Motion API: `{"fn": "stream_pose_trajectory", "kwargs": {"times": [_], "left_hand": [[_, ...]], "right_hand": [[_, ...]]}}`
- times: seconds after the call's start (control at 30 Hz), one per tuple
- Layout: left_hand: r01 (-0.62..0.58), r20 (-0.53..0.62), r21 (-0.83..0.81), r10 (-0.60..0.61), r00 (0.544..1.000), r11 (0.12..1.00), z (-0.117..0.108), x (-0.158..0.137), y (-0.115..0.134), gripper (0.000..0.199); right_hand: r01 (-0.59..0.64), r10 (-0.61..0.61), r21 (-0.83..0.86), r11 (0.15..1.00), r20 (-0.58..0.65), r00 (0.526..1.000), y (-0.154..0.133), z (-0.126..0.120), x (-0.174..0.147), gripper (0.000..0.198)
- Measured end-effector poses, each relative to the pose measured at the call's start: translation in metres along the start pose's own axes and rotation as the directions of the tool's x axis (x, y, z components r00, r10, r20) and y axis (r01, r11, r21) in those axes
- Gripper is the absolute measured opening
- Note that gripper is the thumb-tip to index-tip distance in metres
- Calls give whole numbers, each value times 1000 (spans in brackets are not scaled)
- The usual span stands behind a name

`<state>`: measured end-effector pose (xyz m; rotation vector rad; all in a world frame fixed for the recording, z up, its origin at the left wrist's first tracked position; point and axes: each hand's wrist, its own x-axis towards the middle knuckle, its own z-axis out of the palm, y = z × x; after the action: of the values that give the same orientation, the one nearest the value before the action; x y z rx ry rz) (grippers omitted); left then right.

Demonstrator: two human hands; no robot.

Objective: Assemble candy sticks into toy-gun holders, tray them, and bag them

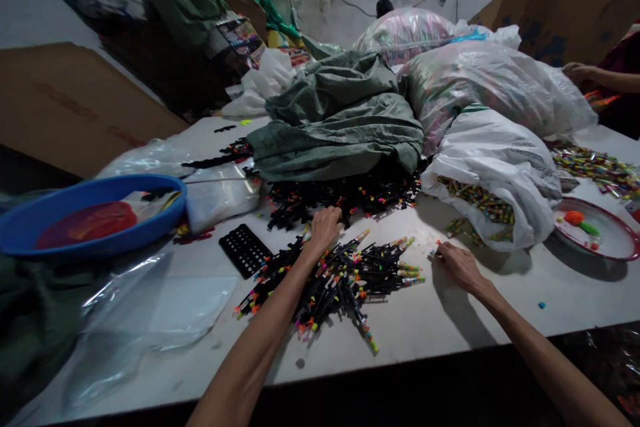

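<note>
My left hand (326, 225) reaches over a pile of black plastic toy guns (340, 283) fitted with bright, candy-coloured tubes. Its fingers are curled down at the far side of this pile, beside a second heap of black pieces (295, 203); what they hold, if anything, is hidden. Just right of the pile, low over the white table (390, 333), my right hand (457, 265) is closed in a pinch. A tiny orange-red tip (438, 242) shows at its fingertips, but the rest of that piece is covered.
Green cloth sacking (340, 127) covers the far heap. A white sack (500, 167) spills colourful tubes (475, 203) near my right hand. At left are a blue basin (90, 240), a black perforated tray (245, 250) and clear plastic bags (160, 300). A red-rimmed plate (600, 250) and another person's arm (607, 79) are at right.
</note>
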<state>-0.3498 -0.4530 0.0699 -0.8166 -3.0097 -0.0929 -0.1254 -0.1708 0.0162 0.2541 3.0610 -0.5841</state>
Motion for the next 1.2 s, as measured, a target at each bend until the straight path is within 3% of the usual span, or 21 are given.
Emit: {"fn": "stream_pose_trajectory", "kwargs": {"times": [0.07, 0.17, 0.23, 0.33, 0.47, 0.67, 0.93, 1.2], "left_hand": [[-45, -42, -27, 44, 998, 999, -12, -15, 10, 28], [-251, -154, -46, 241, 958, 967, -26, -48, 32, 27], [-404, -224, -49, 384, 896, 913, -31, -74, 48, 23], [-509, -256, -82, 476, 842, 857, -30, -107, 67, 22], [-575, -243, -129, 536, 808, 808, -23, -127, 78, 20], [-601, -185, -115, 577, 795, 791, -23, -132, 84, 21], [-618, -154, -118, 600, 785, 777, -32, -134, 85, 24], [-646, -86, -202, 644, 760, 736, -31, -134, 83, 20]], "right_hand": [[-3, 14, 296, 955, -36, 999, -12, -5, 2, 6], [1, 3, 713, 701, -4, 1000, -42, -15, 3, 10], [31, -79, 841, 541, 14, 997, -64, -23, 0, 15], [113, -221, 880, 461, -10, 975, -88, -34, -8, 21], [211, -325, 809, 549, -27, 945, -99, -43, -19, 26], [344, -414, 577, 741, -12, 910, -101, -52, -28, 27], [417, -409, 493, 764, -130, 903, -100, -46, -27, 20], [519, -510, 183, 835, -95, 855, -108, -38, -32, 13]]}}
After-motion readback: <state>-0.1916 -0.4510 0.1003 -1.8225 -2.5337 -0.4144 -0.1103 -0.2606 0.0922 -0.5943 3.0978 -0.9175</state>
